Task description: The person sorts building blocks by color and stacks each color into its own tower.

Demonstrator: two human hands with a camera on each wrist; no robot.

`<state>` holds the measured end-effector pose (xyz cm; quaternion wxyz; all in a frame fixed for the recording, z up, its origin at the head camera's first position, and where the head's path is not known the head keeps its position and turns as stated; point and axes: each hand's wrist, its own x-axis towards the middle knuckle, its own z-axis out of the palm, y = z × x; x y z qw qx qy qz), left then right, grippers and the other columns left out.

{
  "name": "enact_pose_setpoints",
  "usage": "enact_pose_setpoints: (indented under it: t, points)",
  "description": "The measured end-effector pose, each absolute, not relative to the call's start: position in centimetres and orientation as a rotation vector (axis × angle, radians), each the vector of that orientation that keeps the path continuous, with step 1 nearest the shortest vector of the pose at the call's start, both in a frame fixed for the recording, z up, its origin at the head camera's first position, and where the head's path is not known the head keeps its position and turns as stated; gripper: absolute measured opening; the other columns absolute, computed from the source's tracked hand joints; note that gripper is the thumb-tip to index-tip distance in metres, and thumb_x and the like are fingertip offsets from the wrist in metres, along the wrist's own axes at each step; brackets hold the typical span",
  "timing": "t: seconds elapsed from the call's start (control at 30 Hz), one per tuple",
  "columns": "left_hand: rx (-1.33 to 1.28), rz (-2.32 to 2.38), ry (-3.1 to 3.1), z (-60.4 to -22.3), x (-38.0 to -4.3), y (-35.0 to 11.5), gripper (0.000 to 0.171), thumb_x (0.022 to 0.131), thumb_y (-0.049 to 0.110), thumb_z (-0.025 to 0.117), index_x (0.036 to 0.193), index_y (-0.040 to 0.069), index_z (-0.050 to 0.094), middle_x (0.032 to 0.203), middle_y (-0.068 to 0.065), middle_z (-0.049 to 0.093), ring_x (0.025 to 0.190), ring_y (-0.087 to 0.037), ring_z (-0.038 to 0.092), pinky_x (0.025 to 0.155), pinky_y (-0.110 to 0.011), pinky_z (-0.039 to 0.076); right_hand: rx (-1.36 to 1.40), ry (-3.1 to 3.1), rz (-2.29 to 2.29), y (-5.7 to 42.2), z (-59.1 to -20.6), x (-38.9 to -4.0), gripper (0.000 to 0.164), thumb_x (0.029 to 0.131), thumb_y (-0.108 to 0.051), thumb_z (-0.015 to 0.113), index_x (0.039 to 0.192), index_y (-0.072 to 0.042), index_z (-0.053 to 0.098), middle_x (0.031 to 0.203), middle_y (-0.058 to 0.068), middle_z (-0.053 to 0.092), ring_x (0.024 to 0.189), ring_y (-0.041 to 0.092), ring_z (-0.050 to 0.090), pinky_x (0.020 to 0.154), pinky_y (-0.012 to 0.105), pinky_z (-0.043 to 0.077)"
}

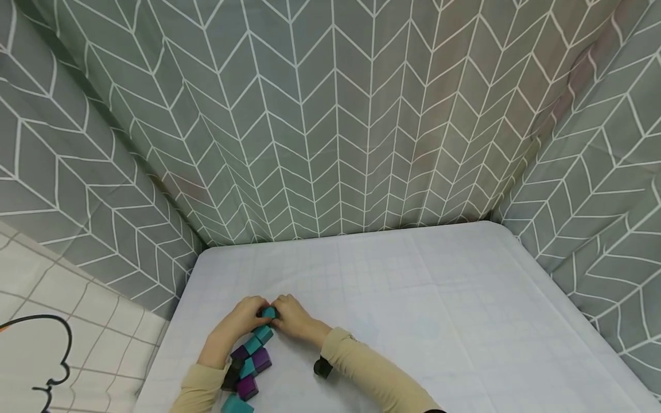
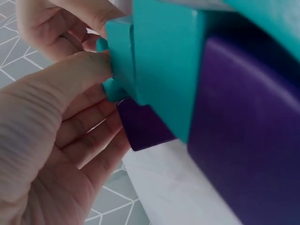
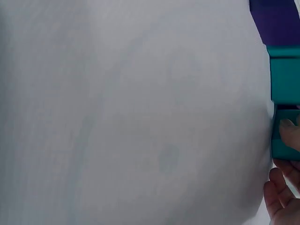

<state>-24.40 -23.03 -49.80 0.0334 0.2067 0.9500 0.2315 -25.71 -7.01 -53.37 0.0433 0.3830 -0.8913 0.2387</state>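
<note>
Teal and purple blocks form a staggered row on the white-covered table. At its far end, my left hand and right hand meet around a small teal block, pinching it from both sides. In the left wrist view, the left thumb presses the teal end piece while the fingers spread behind it, near a purple block. Fingers of the right hand curl at the piece's far side. The right wrist view has a thumb on a teal block at the right edge, fingertips just below it.
Nearer me, the row continues with a purple block, a magenta-purple block and a larger teal block. Black wrist cameras hang close to the row and table. Grey chevron-patterned curtains enclose the table's back and sides.
</note>
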Motion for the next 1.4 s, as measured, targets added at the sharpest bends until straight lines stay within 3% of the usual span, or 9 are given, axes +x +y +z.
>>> enact_pose_setpoints:
  t: [0.27,0.7,0.83,1.1,1.4]
  points:
    - [0.627,0.779,2.982,-49.3,-25.9,-21.2,0.024,0.069,0.006,0.073,0.089,0.002,0.060,0.085,-0.006,0.058,0.081,-0.021,0.057,0.070,-0.033,0.048,1.174,-2.713,0.729,-4.9,-51.6,-27.8,0.026,0.081,-0.024,0.064,0.102,-0.007,0.062,0.093,0.000,0.059,0.083,0.011,0.048,0.074,0.017,0.038]
    - [0.852,0.907,3.050,-42.6,-29.5,-15.0,0.028,0.077,0.011,0.069,0.101,0.003,0.058,0.097,-0.007,0.056,0.091,-0.025,0.054,0.078,-0.036,0.046,1.192,-2.648,0.801,2.9,-43.1,-31.7,0.029,0.081,-0.022,0.064,0.106,-0.006,0.059,0.099,0.003,0.058,0.090,0.016,0.048,0.078,0.024,0.041]
    - [0.982,1.082,2.981,-42.0,-29.6,-12.4,0.028,0.078,0.011,0.068,0.103,0.003,0.057,0.099,-0.007,0.056,0.092,-0.025,0.055,0.080,-0.035,0.046,1.199,-2.610,0.848,6.1,-41.6,-31.2,0.029,0.080,-0.019,0.066,0.104,-0.005,0.059,0.099,0.005,0.058,0.090,0.018,0.050,0.076,0.027,0.043]
    - [1.115,1.373,2.882,-43.7,-27.8,-7.4,0.028,0.077,0.012,0.069,0.101,0.007,0.057,0.098,-0.002,0.056,0.091,-0.014,0.056,0.079,-0.022,0.047,1.185,-2.609,0.874,11.9,-41.5,-28.6,0.028,0.078,-0.019,0.068,0.102,-0.006,0.060,0.097,0.002,0.058,0.089,0.018,0.050,0.075,0.031,0.044]
    - [1.094,1.393,2.778,-49.1,-23.9,-1.8,0.027,0.079,0.018,0.067,0.102,0.008,0.056,0.098,0.000,0.055,0.089,-0.012,0.055,0.077,-0.022,0.047,1.114,-2.703,0.952,17.4,-46.2,-24.0,0.027,0.077,-0.020,0.068,0.101,-0.009,0.060,0.095,-0.001,0.058,0.080,0.020,0.052,0.069,0.028,0.044]
